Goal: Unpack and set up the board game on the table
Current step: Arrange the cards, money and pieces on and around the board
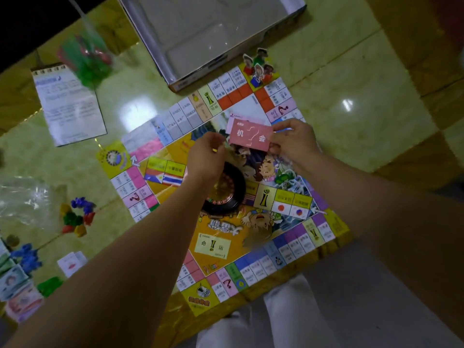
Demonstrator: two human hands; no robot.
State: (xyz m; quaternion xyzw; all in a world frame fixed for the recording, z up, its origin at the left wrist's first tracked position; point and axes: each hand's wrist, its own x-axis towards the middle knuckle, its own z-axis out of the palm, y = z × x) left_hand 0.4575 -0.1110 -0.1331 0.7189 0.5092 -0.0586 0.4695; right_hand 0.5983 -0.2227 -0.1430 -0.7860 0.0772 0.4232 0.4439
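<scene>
Two bare forearms reach out over a pair of pale-trousered legs (281, 312) and meet above the middle of the game board (253, 264), which lies flat on the glossy yellow-green counter (351, 121).

The right hand (293, 141) pinches the right end of a pink deck of cards (249, 136) between thumb and fingers and holds it face up just above the far half of the board. The left hand (206, 156) has its fingers curled, with the tips at the deck's left edge. Whether it actually grips the deck cannot be told.

Under the left wrist, a black roulette wheel (231, 194) sits on the centre of the board. A yellow card space (213, 246) is printed on the near half. Small cardboard figures (258, 66) stand together on the far corner square.

Beyond the board lies the open game box (208, 33), one corner touching the board's far edge. To the far left, a printed rule sheet (70, 104) lies flat on the counter, and a clear bag of green and red pieces (85, 56) sits just behind it. Nearer on the left are a crumpled clear plastic bag (25, 199), a loose pile of coloured pieces (75, 217), a cluster of blue pieces (26, 256) and a small white card (71, 263). Stacks of paper money (17, 287) lie at the left edge.
</scene>
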